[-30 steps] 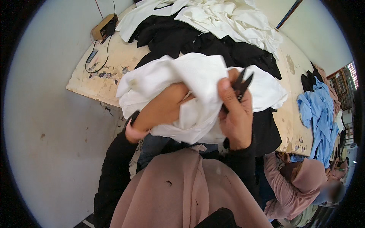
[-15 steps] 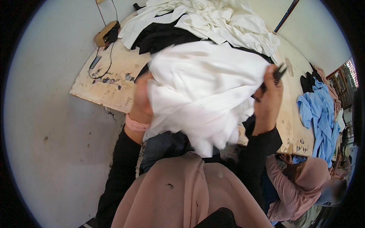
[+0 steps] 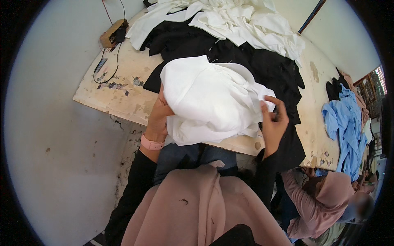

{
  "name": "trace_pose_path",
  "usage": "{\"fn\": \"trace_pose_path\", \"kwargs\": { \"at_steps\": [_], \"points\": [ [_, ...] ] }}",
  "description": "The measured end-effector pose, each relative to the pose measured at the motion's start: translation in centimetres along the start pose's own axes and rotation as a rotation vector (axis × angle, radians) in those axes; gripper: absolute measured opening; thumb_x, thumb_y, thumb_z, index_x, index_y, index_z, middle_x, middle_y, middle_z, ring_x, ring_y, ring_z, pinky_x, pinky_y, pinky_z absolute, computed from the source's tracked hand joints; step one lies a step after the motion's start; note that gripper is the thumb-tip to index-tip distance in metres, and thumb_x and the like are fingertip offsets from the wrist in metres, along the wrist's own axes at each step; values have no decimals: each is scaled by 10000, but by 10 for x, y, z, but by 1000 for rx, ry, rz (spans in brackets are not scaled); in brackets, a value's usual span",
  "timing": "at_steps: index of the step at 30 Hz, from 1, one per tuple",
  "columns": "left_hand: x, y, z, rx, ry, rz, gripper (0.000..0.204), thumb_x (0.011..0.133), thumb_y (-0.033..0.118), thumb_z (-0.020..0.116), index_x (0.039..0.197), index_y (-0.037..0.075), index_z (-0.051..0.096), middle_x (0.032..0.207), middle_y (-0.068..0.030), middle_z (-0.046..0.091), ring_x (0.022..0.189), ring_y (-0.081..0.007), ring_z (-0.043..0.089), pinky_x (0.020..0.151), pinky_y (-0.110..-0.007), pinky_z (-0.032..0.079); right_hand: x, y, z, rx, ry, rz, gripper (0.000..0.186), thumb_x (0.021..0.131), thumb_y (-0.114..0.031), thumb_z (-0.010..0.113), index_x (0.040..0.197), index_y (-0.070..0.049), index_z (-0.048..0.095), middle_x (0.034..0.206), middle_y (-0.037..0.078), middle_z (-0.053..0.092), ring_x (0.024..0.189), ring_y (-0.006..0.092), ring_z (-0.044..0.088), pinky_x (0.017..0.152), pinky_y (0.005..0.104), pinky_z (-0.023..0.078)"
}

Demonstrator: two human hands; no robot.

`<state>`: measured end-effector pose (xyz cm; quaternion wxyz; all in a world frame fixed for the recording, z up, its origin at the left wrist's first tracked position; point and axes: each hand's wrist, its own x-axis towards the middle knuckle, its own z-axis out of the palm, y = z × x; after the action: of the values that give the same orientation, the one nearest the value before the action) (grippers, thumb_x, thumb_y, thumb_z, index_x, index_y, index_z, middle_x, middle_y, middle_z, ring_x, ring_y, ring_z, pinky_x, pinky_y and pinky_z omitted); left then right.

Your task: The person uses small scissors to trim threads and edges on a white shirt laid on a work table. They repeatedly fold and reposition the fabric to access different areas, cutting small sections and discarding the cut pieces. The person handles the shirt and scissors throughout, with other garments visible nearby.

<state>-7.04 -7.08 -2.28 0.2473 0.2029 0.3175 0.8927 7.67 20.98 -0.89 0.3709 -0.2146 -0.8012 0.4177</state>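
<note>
A bunched white cloth hangs above the near edge of a wooden desk. The left grip, above a pink wristband, clasps the cloth's left side, thumb in front and fingers mostly hidden; the right grip pinches its right edge between thumb and forefinger. Black fabric lies beyond on the desk, near a white heap. At lower right, a person in pink is beside the desk.
</note>
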Motion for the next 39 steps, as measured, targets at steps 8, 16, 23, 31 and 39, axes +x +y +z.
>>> {"fn": "trace_pose_path", "kwargs": {
  "at_steps": [8, 16, 23, 31, 39],
  "points": [
    [-25, 57, -53, 858, 175, -228, 811, 806, 15, 658, 1550, 65, 340, 1419, -127, 546, 1343, -232, 502, 1114, -375, 395, -54, -35, 52, -113, -479, -498, 495, 646, -50, 738, 1122, -188, 733, 1107, -28, 698, 675, 218, 619, 632, 324, 499],
    [-18, 126, 27, 1697, 85, 353, 554, 805, 24, 662, 1349, 88, 587, 1332, -127, 606, 1288, -291, 529, 1074, -418, 410, -66, -27, 56, -199, -471, -559, 479, 671, -72, 746, 1133, -194, 714, 1133, -37, 680, 604, 217, 553, 575, 320, 449],
    [48, 96, 79, 1806, -854, 340, 373, 711, 149, 866, 1062, 144, 740, 1087, -14, 700, 1109, -210, 586, 1012, -393, 361, -70, -25, 53, -250, -531, -563, 501, 670, -86, 762, 1155, -197, 703, 1159, -38, 671, 597, 221, 542, 577, 323, 456],
    [65, 92, 74, 2037, -1025, 170, 339, 649, 235, 907, 913, 201, 697, 910, 62, 682, 1005, -183, 567, 967, -383, 335, -81, -15, 48, -294, -565, -573, 553, 644, -77, 769, 1179, -193, 691, 1185, -51, 666, 585, 221, 523, 578, 324, 455],
    [46, 106, 61, 1970, -1031, 505, 153, 700, 259, 817, 831, 236, 741, 904, 85, 637, 957, -130, 580, 871, -340, 388, -77, -61, 64, 27, -217, -478, 508, 802, -105, 824, 1282, -103, 658, 1188, 138, 645, 842, 264, 700, 663, 358, 575]
  ]
}}
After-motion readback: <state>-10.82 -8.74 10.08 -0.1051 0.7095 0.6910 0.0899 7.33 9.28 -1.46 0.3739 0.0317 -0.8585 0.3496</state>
